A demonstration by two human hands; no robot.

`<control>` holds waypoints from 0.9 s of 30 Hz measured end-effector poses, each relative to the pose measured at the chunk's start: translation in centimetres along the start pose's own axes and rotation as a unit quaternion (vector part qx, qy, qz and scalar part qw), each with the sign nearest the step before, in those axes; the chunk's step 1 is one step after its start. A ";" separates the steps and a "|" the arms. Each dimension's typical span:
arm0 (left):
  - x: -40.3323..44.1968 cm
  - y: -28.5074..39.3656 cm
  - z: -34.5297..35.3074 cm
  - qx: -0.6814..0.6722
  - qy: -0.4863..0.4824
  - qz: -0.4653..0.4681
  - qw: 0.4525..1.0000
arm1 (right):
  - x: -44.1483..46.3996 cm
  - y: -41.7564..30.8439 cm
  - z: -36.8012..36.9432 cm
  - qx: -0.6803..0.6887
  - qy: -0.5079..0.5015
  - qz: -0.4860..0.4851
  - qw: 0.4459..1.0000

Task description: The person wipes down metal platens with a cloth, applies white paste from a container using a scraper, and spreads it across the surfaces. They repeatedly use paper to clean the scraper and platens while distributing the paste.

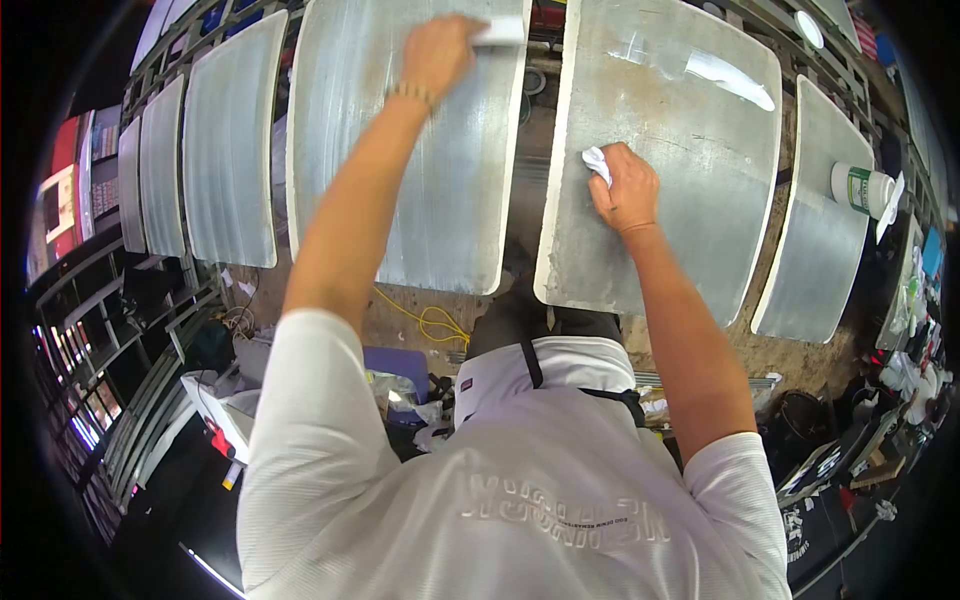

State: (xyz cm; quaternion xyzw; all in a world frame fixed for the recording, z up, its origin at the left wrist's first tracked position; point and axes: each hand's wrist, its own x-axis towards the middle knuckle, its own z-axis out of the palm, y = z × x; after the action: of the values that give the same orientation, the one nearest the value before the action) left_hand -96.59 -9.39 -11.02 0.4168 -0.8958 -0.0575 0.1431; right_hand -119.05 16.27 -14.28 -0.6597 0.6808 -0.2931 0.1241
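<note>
My left hand reaches over the upper part of a grey flat board. Its fingers are closed on a white flat spreader card, which lies near the board's right edge. On the neighbouring grey board, my right hand rests with a crumpled white rag pinched in its fingers; whether it is cloth or paper, I cannot tell. A glossy white smear shows on that same board, beyond my right hand. Streaks run lengthwise along the board under my left hand.
More grey boards stand in a row on the left, and another is on the right. A white tub with a green label sits on the right board. A yellow cord lies below. Metal racks line the left side.
</note>
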 end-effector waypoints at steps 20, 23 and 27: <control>-8.7 -1.8 -7.8 -0.072 0.030 -0.049 0.996 | 0.0 0.5 0.3 -0.013 -0.013 -0.011 1.000; 2.2 -8.0 -3.9 -0.026 0.049 -0.039 0.998 | 0.1 0.2 0.1 -0.022 -0.012 -0.008 1.000; 7.7 -11.2 -1.0 -0.040 0.021 -0.070 0.997 | 0.0 0.2 0.1 -0.025 -0.018 -0.004 1.000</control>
State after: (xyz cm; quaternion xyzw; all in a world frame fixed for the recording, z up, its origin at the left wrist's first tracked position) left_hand -92.79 -22.52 -10.95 0.4735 -0.8583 -0.0942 0.1741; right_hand -119.20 16.23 -14.46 -0.6707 0.6827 -0.2646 0.1184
